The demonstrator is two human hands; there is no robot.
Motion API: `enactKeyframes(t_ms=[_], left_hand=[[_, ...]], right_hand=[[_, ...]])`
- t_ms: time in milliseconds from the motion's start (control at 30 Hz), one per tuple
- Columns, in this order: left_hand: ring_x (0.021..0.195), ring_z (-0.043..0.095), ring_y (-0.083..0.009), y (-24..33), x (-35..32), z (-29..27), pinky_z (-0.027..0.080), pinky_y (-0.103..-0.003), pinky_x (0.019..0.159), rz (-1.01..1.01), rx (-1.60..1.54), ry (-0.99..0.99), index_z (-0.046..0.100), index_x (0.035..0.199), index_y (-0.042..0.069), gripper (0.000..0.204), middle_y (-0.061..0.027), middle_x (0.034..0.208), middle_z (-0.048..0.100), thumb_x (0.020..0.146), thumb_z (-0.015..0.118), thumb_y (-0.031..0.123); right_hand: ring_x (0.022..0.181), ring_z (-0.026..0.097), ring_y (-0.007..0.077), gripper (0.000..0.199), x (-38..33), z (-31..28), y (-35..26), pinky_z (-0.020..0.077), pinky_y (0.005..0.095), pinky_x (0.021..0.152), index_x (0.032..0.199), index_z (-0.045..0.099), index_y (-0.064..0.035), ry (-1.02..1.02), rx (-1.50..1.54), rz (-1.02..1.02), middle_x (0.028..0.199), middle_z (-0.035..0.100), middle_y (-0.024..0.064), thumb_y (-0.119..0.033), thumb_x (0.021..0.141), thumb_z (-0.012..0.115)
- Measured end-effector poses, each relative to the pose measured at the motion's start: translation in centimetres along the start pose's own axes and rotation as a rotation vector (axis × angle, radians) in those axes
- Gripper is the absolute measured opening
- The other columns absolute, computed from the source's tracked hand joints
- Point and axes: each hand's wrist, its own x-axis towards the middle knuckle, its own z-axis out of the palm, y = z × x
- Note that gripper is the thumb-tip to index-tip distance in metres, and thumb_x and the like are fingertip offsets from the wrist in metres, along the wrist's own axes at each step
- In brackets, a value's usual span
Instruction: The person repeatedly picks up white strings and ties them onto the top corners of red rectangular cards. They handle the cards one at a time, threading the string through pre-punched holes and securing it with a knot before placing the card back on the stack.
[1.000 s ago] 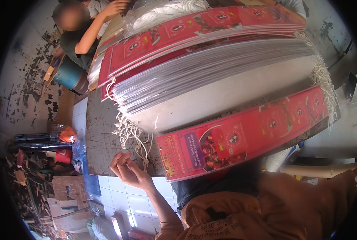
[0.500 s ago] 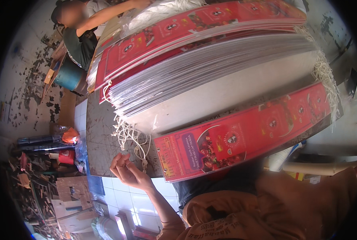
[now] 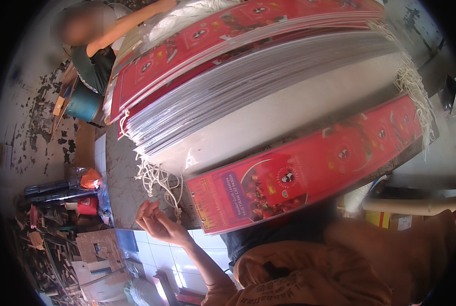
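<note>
The left hand [image 3: 156, 220] is hovering at the near edge of the worktable [image 3: 121, 176], palm turned up and fingers [image 3: 147, 209] curling loosely inward, close together; whether they are pinching anything is too small to tell. Just above and beside those fingertips, a tangle of white string loops [image 3: 159, 178] is hanging off the end of a stack of clear plastic sheets [image 3: 248, 97], one strand trailing down to nearly touch the fingers. Right of the fingers, close by, a long red printed sheet [image 3: 299, 173] is lying across the table's near edge, its purple end nearest the hand. Beyond the fingers, another pile of red printed sheets [image 3: 228, 35] is resting on top of the stack. The right hand is not showing. At the far corner, another person's arm [image 3: 120, 28] is reaching toward the pile.
</note>
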Motion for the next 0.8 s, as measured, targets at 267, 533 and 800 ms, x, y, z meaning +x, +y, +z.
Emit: enactKeyframes(t_ms=[267,533,800], left_hand=[[0.086,0.053,-0.0194,-0.7,-0.1,0.2,0.048,-0.032,0.078,0.108,0.075,-0.036,0.057,0.092,-0.006,0.020,-0.0127,0.099,0.051,0.088,0.041,0.005],[0.088,0.054,-0.0174,-1.0,-0.2,-0.6,0.045,-0.030,0.080,0.079,0.107,-0.046,0.056,0.099,-0.006,0.021,-0.0104,0.102,0.051,0.090,0.040,0.003],[0.089,0.055,-0.0179,-1.3,-0.1,-0.7,0.046,-0.030,0.080,0.113,0.129,-0.065,0.055,0.101,-0.008,0.023,-0.0112,0.105,0.049,0.089,0.038,0.002]], right_hand=[[0.042,0.048,0.0170,0.038,-2.5,-2.3,-3.9,0.0423,0.0386,0.082,0.069,0.048,-0.0022,-0.422,-0.148,-0.422,0.049,0.048,0.0058,-0.032,0.092,0.043],[0.071,0.054,0.0143,0.025,-18.9,-4.0,-16.7,0.0442,0.0293,0.078,0.084,0.056,0.0001,1.453,-2.075,-0.885,0.076,0.052,0.0068,-0.023,0.091,0.048],[0.064,0.063,0.0171,0.027,-21.9,-6.9,-19.9,0.0468,0.0277,0.062,0.092,0.058,0.0018,1.820,-2.610,-0.389,0.078,0.063,0.0102,-0.025,0.087,0.055]])
